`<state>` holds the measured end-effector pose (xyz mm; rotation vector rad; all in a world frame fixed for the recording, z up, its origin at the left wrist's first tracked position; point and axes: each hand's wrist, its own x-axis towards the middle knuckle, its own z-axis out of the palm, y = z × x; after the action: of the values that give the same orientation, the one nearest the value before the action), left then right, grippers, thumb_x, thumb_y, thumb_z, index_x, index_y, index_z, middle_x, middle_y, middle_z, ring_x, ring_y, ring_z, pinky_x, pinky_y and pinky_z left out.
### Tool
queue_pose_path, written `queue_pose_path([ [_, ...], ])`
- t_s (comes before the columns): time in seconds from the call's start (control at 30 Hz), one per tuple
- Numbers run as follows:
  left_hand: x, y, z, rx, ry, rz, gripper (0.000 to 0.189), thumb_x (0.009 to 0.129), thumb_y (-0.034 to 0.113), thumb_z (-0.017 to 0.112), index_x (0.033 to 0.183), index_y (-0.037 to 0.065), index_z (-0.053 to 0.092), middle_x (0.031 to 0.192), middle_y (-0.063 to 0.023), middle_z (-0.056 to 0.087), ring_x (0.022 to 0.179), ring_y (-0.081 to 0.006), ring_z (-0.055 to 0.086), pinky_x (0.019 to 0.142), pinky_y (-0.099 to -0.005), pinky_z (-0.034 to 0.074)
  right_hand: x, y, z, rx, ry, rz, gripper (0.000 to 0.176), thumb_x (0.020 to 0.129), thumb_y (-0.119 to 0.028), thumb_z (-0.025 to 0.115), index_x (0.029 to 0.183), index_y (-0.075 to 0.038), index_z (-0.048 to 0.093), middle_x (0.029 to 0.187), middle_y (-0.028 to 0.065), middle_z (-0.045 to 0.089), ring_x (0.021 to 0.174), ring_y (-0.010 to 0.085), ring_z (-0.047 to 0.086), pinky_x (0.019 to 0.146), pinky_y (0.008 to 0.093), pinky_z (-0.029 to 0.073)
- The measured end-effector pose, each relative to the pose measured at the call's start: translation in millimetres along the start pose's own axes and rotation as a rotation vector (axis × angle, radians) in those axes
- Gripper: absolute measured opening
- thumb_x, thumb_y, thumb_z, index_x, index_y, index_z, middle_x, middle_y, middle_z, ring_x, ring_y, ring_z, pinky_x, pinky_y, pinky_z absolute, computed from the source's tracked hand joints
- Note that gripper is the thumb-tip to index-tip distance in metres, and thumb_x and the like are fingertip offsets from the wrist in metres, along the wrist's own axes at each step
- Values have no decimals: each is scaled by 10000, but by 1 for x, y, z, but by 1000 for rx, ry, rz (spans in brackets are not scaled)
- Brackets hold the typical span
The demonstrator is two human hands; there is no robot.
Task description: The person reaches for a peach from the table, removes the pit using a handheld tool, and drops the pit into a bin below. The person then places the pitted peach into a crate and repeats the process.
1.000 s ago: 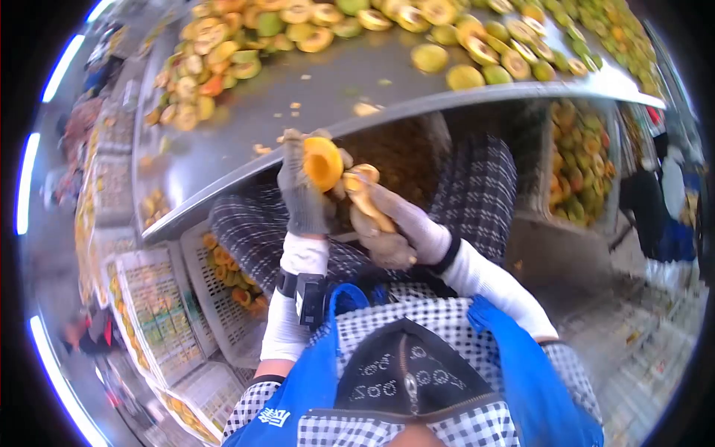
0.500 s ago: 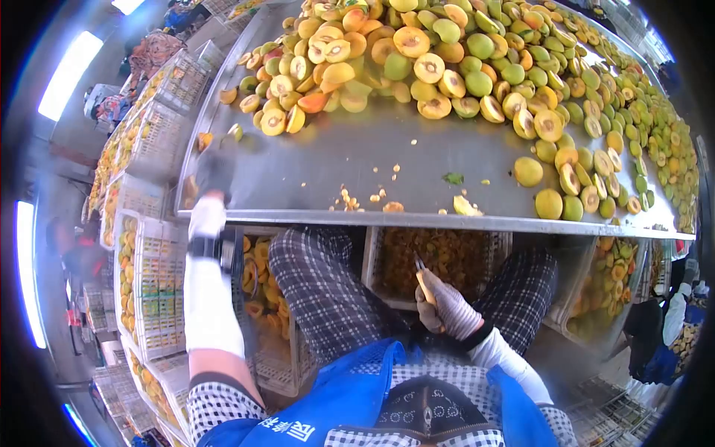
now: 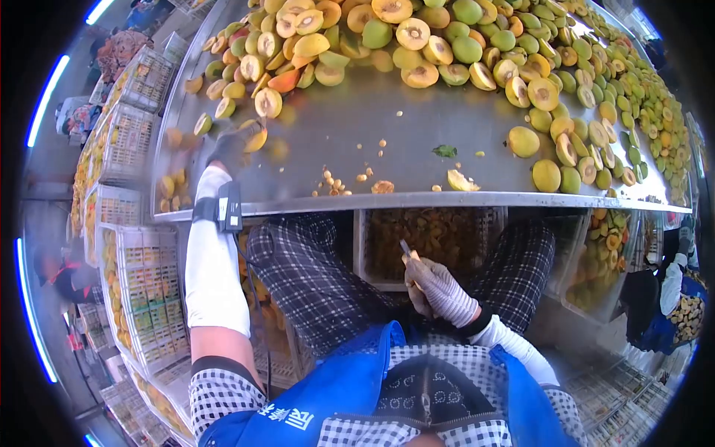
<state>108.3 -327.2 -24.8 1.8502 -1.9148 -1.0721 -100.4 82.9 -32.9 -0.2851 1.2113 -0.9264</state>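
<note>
My left hand (image 3: 234, 147), in a dark glove, is over the left part of the metal table (image 3: 357, 160). Its fingers are closed around a yellow fruit half (image 3: 256, 138), one like a peach or apricot. Loose fruit halves (image 3: 173, 190) lie left of that wrist. My right hand (image 3: 438, 289), in a pale knitted glove, is closed on a small knife (image 3: 405, 247) above my lap. The short blade points up and away from me; the fingers hide most of the handle.
A large heap of whole and halved fruit (image 3: 467, 49) covers the table's far and right sides. Pits (image 3: 333, 183), a leaf (image 3: 445, 151) and a fruit scrap (image 3: 462, 181) lie near its front edge. A crate (image 3: 362, 246) stands between my knees; fruit-filled crates (image 3: 145, 287) line the left.
My left hand has moved forward and slightly right over the table and now has a fruit half in its fingers. The right hand with the knife has shifted slightly left and up.
</note>
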Motion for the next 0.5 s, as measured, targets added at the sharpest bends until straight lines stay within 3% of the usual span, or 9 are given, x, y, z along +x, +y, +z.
queue_pose_path([
  [0.1, -103, 38, 2, -268, -137, 186, 407, 847, 409, 674, 1030, 50, 620, 822, -34, 586, 558, -87, 500, 389, -232, 327, -12, -10, 7, 177, 43, -253, 197, 949, -263, 572, 940, -66, 570, 695, -65, 461, 592, 10, 411, 485, 179, 331],
  [0.13, -132, 43, 12, -440, -158, 222, 389, 866, 399, 654, 1039, 52, 626, 803, -16, 577, 561, -74, 492, 413, -213, 324, -17, -16, 4, 43, 34, -302, 183, 930, -230, 594, 968, -54, 567, 718, -58, 478, 633, 6, 428, 522, 172, 349],
  [0.17, -159, 46, 24, -613, -185, 253, 373, 886, 390, 635, 1049, 54, 632, 783, 2, 569, 564, -61, 484, 437, -193, 320, -30, -32, 9, 102, -21, -300, 189, 911, -209, 613, 984, -44, 558, 759, -42, 505, 678, 21, 452, 565, 183, 380],
  [0.2, -182, 46, 36, -706, -290, 224, 441, 845, 406, 683, 1092, 48, 610, 870, -41, 604, 634, -86, 556, 494, -187, 432, -24, -31, 13, -29, 55, -500, 214, 898, -194, 625, 1017, -34, 546, 797, -21, 529, 699, 43, 483, 593, 210, 415],
  [0.27, -241, 59, 79, -778, -331, 283, 430, 856, 379, 676, 1083, 20, 604, 905, -59, 619, 674, -106, 587, 523, -187, 467, -30, -43, 24, -64, 63, -580, 277, 859, -149, 668, 1068, -20, 541, 826, -10, 544, 728, 50, 511, 620, 230, 445],
  [0.37, -289, 62, 122, -949, -411, 286, 422, 877, 370, 656, 1095, 12, 599, 944, -82, 630, 727, -130, 617, 524, -200, 493, -20, -32, 29, 55, 20, -681, 265, 863, -183, 657, 1041, -18, 550, 831, 32, 586, 706, 88, 551, 614, 253, 465],
  [0.43, -299, 55, 138, -1289, -490, 16, 402, 910, 369, 617, 1096, 12, 607, 931, -73, 637, 704, -125, 619, 513, -193, 493, -24, -28, 21, 32, 31, -660, 257, 877, -210, 640, 1020, -17, 548, 826, 61, 603, 704, 108, 571, 613, 267, 471],
  [0.5, -306, 53, 144, -1183, -431, 112, 401, 925, 376, 594, 1101, 16, 613, 911, -60, 639, 686, -113, 615, 505, -186, 487, -24, -18, 10, -324, 353, -814, 271, 917, -275, 590, 974, -17, 530, 783, 118, 616, 679, 156, 601, 608, 303, 479],
])
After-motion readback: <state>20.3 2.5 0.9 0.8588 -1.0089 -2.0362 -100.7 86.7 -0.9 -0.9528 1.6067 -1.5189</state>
